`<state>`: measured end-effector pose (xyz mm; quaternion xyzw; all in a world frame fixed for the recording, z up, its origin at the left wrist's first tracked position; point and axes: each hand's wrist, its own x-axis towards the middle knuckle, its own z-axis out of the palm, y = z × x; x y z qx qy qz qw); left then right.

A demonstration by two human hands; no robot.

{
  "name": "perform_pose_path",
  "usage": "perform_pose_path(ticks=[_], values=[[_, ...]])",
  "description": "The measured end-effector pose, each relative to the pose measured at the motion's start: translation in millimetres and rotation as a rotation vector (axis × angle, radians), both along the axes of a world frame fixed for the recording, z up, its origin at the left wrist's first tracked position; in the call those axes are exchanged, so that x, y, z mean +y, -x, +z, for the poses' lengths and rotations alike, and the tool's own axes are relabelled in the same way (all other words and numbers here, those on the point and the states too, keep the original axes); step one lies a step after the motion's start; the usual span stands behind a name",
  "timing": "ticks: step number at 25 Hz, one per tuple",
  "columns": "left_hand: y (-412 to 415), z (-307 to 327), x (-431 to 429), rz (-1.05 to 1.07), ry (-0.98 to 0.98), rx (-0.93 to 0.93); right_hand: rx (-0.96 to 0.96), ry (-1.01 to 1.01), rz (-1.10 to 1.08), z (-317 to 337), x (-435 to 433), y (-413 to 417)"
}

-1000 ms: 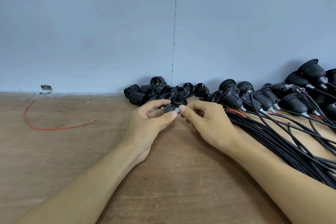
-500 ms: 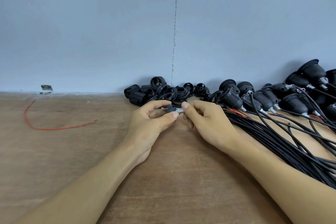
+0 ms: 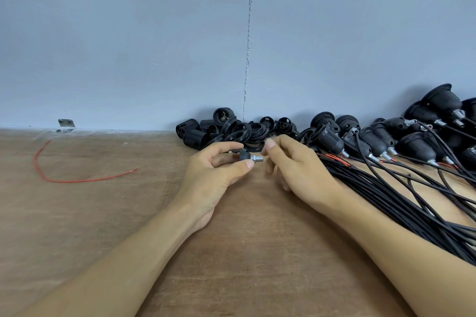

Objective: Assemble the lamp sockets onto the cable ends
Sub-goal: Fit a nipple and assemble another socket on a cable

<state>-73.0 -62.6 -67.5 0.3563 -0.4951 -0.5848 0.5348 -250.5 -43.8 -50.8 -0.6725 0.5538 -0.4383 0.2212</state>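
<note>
My left hand (image 3: 219, 170) pinches a small black socket cap (image 3: 244, 155) between thumb and fingers; a silver threaded nipple (image 3: 257, 158) sticks out of it to the right. My right hand (image 3: 296, 165) is just right of the nipple, fingers loosely curled, thumb and forefinger a short gap from the thread and holding nothing. Loose black socket shells and rings (image 3: 226, 131) are heaped against the wall behind the hands. To the right lie assembled sockets (image 3: 373, 141) on black cables (image 3: 412, 198).
The wooden tabletop (image 3: 244, 239) ends at a blue-grey wall (image 3: 154, 46). A loose red wire (image 3: 77, 177) lies at the left, and a small metal bracket (image 3: 66, 125) sits at the wall's base. The cable bundle runs under my right forearm.
My right fingers have come off the threaded nipple and drawn slightly right, leaving it bare. My left hand keeps its hold on the cap.
</note>
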Motion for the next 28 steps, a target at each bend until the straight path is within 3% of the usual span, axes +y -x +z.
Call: perform_pose_path(ticks=[3,6,11,15,18,20,24,28], values=[[0.2,0.3,0.6,0.000,-0.001,-0.003,0.029,-0.032,0.064,-0.4,-0.3,0.8],[1.5,0.6,1.8,-0.009,0.019,-0.037,0.103,-0.024,-0.038,-0.5,-1.7,-1.6],[1.1,1.1,2.3,0.020,0.006,-0.003,-0.009,-0.075,0.106,0.2,-0.5,3.0],[1.7,2.2,3.0,0.008,0.023,-0.035,-0.029,-0.121,-0.008,1.6,-4.4,-0.6],[1.0,2.0,2.0,0.013,0.008,-0.019,-0.134,-0.144,0.101,3.6,-3.1,5.3],[0.7,2.0,2.3,0.002,0.006,-0.016,-0.121,-0.166,0.150,2.1,-3.5,6.1],[0.7,1.7,2.1,0.003,0.012,-0.052,-0.058,-0.140,0.032,2.5,-5.0,2.3],[0.9,2.1,2.5,-0.007,0.006,-0.039,-0.072,-0.144,0.125,1.9,-3.2,5.5]])
